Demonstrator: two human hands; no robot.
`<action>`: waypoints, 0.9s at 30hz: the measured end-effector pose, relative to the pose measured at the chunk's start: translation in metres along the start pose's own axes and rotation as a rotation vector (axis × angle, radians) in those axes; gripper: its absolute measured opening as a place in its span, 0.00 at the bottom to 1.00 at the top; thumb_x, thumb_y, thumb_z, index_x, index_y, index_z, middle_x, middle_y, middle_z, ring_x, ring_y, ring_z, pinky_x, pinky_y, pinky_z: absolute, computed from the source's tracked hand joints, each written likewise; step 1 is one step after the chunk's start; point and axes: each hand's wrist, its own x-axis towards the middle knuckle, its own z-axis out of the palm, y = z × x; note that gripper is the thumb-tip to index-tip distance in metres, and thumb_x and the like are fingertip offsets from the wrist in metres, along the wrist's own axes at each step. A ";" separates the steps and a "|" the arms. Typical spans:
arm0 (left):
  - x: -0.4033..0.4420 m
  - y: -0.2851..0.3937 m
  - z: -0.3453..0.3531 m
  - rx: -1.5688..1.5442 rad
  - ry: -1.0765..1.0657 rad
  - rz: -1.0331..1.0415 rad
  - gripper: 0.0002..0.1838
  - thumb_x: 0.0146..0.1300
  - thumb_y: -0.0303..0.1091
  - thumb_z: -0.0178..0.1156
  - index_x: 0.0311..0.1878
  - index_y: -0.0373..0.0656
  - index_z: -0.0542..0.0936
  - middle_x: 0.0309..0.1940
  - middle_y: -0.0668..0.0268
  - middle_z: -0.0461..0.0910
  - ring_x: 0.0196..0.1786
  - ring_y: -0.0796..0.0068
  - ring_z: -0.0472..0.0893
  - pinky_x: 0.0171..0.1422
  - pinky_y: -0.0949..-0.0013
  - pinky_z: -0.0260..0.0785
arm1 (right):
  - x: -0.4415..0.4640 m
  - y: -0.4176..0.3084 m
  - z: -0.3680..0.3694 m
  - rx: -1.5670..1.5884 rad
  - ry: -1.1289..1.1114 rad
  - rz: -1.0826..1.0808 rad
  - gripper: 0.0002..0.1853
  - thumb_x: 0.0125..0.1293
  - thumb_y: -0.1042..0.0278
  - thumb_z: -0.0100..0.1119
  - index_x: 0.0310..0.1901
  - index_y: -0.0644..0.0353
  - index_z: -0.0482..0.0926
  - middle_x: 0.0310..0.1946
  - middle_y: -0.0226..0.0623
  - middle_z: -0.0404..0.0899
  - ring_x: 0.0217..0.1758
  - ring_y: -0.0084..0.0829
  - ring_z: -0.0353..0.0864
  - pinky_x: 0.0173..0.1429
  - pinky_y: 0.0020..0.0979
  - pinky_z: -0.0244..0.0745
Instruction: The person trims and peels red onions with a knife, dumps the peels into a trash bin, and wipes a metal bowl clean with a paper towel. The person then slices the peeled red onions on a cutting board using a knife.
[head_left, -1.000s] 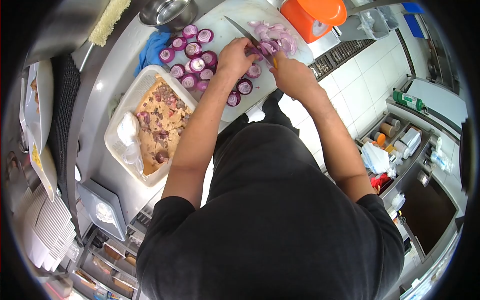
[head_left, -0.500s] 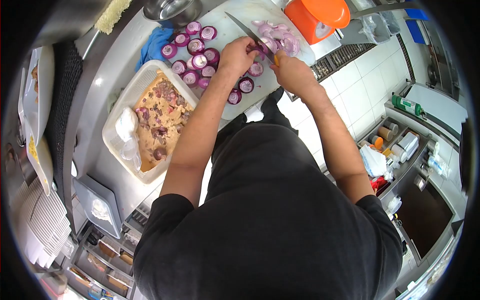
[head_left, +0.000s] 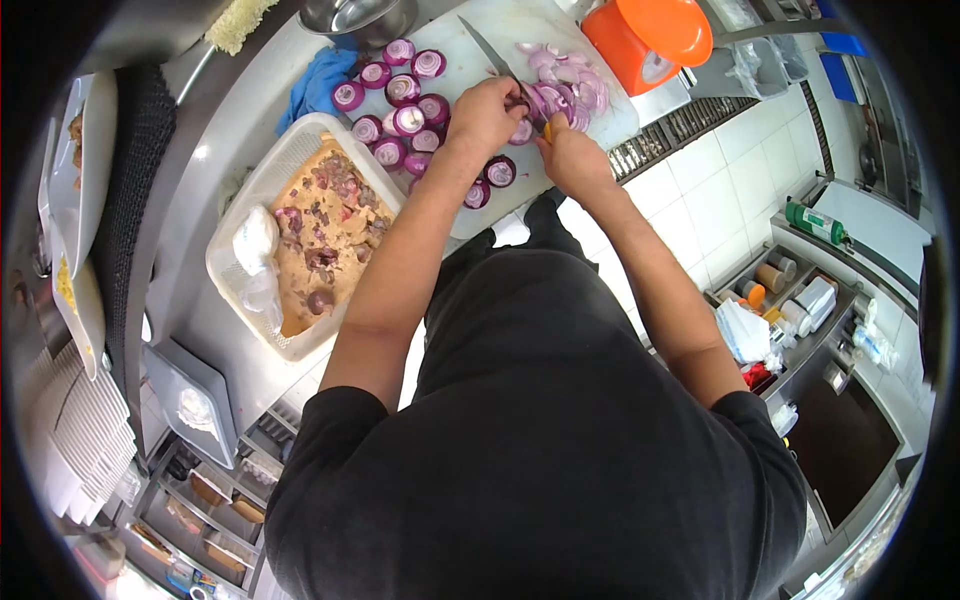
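My right hand (head_left: pixel 576 160) is closed round the yellow handle of a long kitchen knife (head_left: pixel 484 44), its blade pointing away to the upper left over the white cutting board (head_left: pixel 448 35). Curled fingers of my left hand (head_left: pixel 485 116) press a red onion (head_left: pixel 520 98) against the board beside the blade. The hand and knife partly hide that onion. To the right of the blade lies a heap of onion slices (head_left: pixel 572 75). Several peeled red onions (head_left: pixel 403 90) cluster left of my left hand, and a few more sit near my wrist.
A white plastic basket (head_left: pixel 226 262) with a cardboard-coloured bottom and onion scraps stands left of the board. Behind it are a blue cloth (head_left: pixel 315 85) and a steel bowl (head_left: pixel 368 22). An orange scale (head_left: pixel 620 45) stands at the board's right end.
My right hand has drawn slightly down and toward me with the knife. My left hand stays at the onion. The whole view has shifted a little.
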 end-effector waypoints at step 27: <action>0.026 0.096 -0.002 0.666 -0.172 0.091 0.28 0.64 0.56 0.70 0.61 0.47 0.85 0.55 0.57 0.87 0.61 0.52 0.84 0.69 0.48 0.69 | -0.035 0.036 0.000 0.136 -0.044 -0.105 0.19 0.77 0.56 0.61 0.56 0.64 0.72 0.36 0.54 0.87 0.42 0.58 0.89 0.48 0.56 0.82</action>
